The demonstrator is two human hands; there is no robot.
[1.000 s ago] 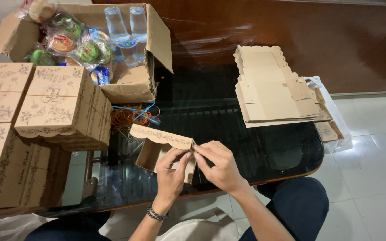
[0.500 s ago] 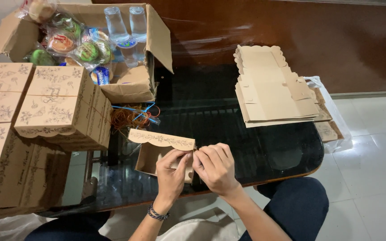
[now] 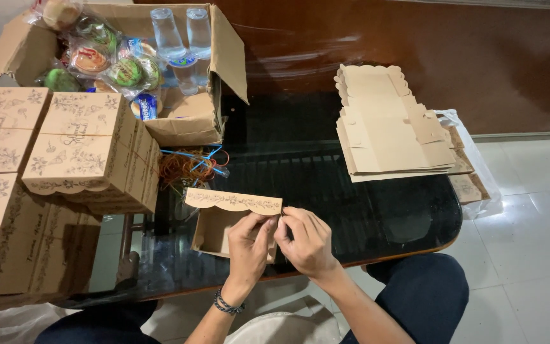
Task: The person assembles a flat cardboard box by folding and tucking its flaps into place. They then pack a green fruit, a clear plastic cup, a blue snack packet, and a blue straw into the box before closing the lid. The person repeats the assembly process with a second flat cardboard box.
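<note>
Small kraft box (image 3: 224,226) sits lower centre of frame on the glass table (image 3: 377,210), long axis running left-right. Both hands, left hand (image 3: 248,245) and right hand (image 3: 307,242), have fingers pinched together on its right end (right one's slightly outside).

A single camera, worn on the person's head, looks steeply down and slightly forward over a dark glass table (image 3: 351,210). It sits close: the left hand (image 3: 247,245) and right hand (image 3: 307,242) fill the lower middle, with the knees below at the bottom edge. The far edge of view reaches an open carton (image 3: 192,121) at top left and a brown wall behind. A stack of flat cardboard (image 3: 389,134) lies to the right, folded boxes (image 3: 77,146) to the left, pale floor tiles at far right.
</note>
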